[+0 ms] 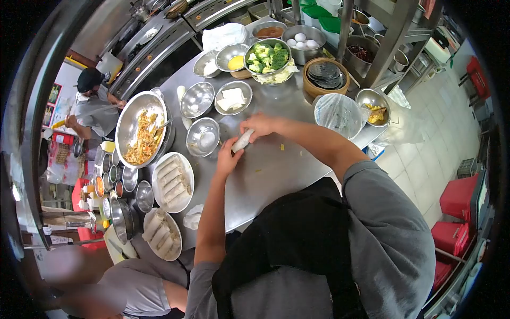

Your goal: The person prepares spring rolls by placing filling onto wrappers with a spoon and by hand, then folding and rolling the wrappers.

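Note:
Both of my hands hold one pale wrapped roll (pixel 243 139) just above the steel table (pixel 276 175). My left hand (pixel 229 154) is closed on its lower left end, and my right hand (pixel 258 126) grips its upper right end. Left of my hands sits a small metal bowl (pixel 203 137) with little in it. Several similar rolls lie on an oval white plate (pixel 191 173), and more are on a second white plate (pixel 178 247) below it. A large bowl (pixel 121 127) holds shredded filling with a utensil in it.
Bowls of white blocks (pixel 233 99), broccoli (pixel 267 57) and eggs (pixel 300 41) stand beyond my hands. A plastic-covered round container (pixel 338 116) is at the right. One co-worker (pixel 94 106) stands at the upper left, another (pixel 133 282) at the lower left.

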The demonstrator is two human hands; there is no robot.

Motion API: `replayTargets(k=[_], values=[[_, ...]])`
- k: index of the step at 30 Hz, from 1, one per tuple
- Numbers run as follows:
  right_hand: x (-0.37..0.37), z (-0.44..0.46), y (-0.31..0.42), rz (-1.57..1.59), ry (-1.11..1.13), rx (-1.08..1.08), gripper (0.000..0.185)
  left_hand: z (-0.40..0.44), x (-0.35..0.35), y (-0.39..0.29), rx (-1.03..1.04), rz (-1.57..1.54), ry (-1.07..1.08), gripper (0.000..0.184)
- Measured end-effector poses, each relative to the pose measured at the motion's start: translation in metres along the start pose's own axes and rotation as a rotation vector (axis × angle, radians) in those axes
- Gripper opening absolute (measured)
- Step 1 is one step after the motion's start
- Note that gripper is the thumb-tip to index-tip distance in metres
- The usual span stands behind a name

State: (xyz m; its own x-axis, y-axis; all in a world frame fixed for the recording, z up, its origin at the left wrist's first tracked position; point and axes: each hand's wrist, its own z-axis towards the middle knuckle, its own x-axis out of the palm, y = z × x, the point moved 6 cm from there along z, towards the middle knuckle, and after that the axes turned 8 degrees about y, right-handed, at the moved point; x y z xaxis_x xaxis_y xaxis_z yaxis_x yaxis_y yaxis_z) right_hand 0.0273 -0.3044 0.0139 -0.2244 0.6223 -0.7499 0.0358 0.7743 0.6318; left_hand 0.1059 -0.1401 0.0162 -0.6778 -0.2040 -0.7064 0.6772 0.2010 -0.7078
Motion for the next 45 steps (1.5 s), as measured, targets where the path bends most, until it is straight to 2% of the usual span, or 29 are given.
replayTargets(k=[3,6,9,12,15,18,21,27,30,33,36,39,41,44,45], values=[[0.007,-0.002,-0.003,0.034,0.056,-0.075,0.045,-0.017,0.001,-0.01,-0.048,0.079,0.036,0.052],[0.004,-0.006,-0.008,-0.013,-0.067,-0.01,0.046,-0.024,0.0,-0.023,0.031,0.324,-0.135,0.056],[0.003,-0.012,0.002,-0.125,-0.189,-0.062,0.053,-0.025,0.001,-0.029,0.024,0.338,-0.164,0.057],[0.003,-0.027,0.045,-0.339,-0.07,-0.092,0.058,-0.024,0.005,-0.021,-0.03,0.246,-0.131,0.059],[0.017,-0.021,0.057,-0.396,0.002,-0.094,0.062,-0.024,0.006,-0.019,0.02,0.271,-0.182,0.061],[0.03,-0.012,0.052,-0.398,-0.107,-0.136,0.058,-0.026,0.006,-0.013,0.048,0.179,-0.219,0.062],[0.027,-0.009,0.052,-0.371,-0.089,-0.134,0.052,-0.032,0.0,-0.019,-0.046,0.065,-0.179,0.061],[0.017,-0.01,0.073,-0.299,0.009,-0.258,0.047,-0.054,-0.001,-0.013,-0.281,-0.441,-0.155,0.063],[0.009,-0.007,0.087,-0.062,0.132,-0.236,0.04,-0.081,-0.005,-0.004,-0.183,-0.509,-0.448,0.061],[0.019,0.009,0.089,0.221,0.317,-0.194,0.039,-0.125,-0.018,-0.021,-0.253,-0.376,-0.579,0.058],[0.022,0.039,0.108,0.354,0.335,-0.284,0.042,-0.168,-0.011,-0.032,-0.277,-0.293,-0.638,0.056],[0.009,0.085,0.146,0.283,0.31,-0.315,0.043,-0.2,0.004,-0.039,-0.323,-0.274,-0.612,0.053],[0.003,0.124,0.178,0.194,0.32,-0.348,0.044,-0.215,0.012,-0.043,-0.332,-0.348,-0.669,0.051],[0.008,0.186,0.215,0.096,0.202,-0.38,0.045,-0.233,0.023,-0.04,-0.378,-0.432,-0.72,0.049],[0.009,0.204,0.228,0.016,0.218,-0.31,0.046,-0.237,0.025,-0.043,-0.394,-0.459,-0.735,0.048]])
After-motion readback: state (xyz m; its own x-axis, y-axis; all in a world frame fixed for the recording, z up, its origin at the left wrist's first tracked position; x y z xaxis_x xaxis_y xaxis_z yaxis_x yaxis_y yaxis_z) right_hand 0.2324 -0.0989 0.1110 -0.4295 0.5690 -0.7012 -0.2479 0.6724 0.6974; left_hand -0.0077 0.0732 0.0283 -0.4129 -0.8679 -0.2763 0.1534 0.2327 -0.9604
